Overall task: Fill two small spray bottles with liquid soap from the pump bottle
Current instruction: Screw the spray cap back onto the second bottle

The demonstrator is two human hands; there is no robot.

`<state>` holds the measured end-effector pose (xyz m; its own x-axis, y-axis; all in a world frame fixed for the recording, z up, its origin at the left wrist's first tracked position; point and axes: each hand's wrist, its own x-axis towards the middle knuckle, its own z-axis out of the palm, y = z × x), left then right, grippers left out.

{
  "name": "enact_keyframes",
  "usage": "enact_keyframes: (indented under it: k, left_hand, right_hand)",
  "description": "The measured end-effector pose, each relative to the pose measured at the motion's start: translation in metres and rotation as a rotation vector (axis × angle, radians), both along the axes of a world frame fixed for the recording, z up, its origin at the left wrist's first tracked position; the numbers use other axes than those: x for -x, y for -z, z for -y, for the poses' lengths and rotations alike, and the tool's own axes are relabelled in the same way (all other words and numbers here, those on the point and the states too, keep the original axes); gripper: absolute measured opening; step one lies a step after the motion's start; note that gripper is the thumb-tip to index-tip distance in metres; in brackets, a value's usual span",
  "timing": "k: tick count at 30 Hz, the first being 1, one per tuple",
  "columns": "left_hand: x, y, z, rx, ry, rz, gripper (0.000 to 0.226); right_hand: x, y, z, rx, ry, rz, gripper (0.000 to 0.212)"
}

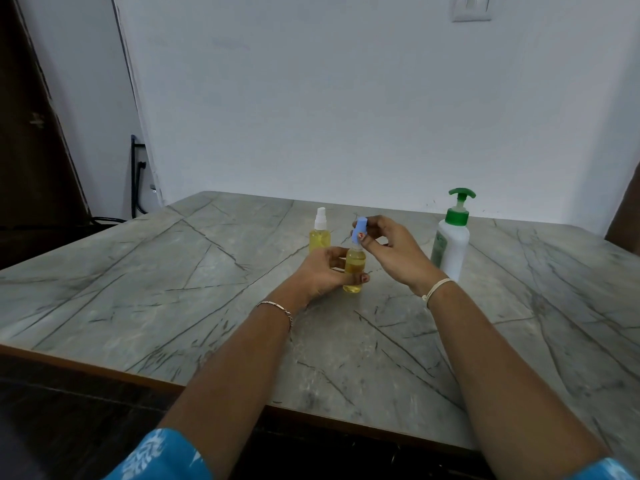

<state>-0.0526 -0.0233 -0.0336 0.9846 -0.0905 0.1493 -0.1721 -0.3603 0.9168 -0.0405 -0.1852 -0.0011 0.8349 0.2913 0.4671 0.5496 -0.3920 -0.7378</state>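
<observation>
You are gripping the small clear spray bottle of yellow liquid upright in your left hand, near the middle of the grey marbled surface. Your right hand is pinching its blue plastic cap directly over the neck, slightly tilted; whether it is seated, I cannot tell.

1. The near spray bottle stands mid-surface, gripped from its left by the left hand.
2. The cap sits tilted at its top, pinched by the right hand from the right.
3. The far spray bottle stands just behind, slightly left.
4. The pump bottle stands well right, before the wall.
</observation>
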Motion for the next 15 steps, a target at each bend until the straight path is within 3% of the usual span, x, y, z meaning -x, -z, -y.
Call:
enact_keyframes:
  k: [8,15]
  left_hand:
    - [0.0016,-0.0008,0.0010,-0.026,-0.002,0.015,0.061]
    - [0.0027,0.0009,0.0023,-0.043,-0.014,0.033,0.058]
  right_hand:
    - [0.0024,-0.0014,0.0007,0.002,-0.038,-0.061,0.032]
    - [0.0029,0.0018,0.0020,0.031,-0.047,-0.062,0.028]
